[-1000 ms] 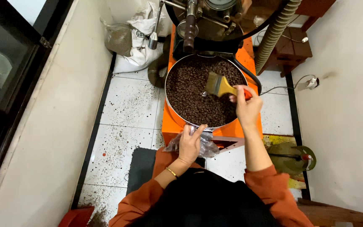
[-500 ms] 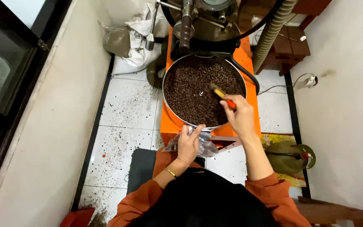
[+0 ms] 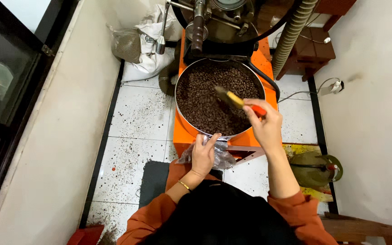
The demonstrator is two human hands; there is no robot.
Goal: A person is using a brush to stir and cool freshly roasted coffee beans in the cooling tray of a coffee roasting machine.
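My right hand grips a paintbrush with a red handle and yellow ferrule, its bristles over the dark roasted coffee beans in a round metal cooling tray. The tray sits on an orange roaster base. My left hand holds a crumpled clear plastic bag against the tray's near rim.
The roaster drum and metal lever stand behind the tray, with a ribbed hose at right. Sacks lean in the far corner. White tiled floor is speckled with spilled bits. A green gas cylinder stands at right, a dark mat below me.
My right hand has swung the brush from the tray's right side toward its middle and turned it edge-on. My left hand has stayed on the plastic bag.
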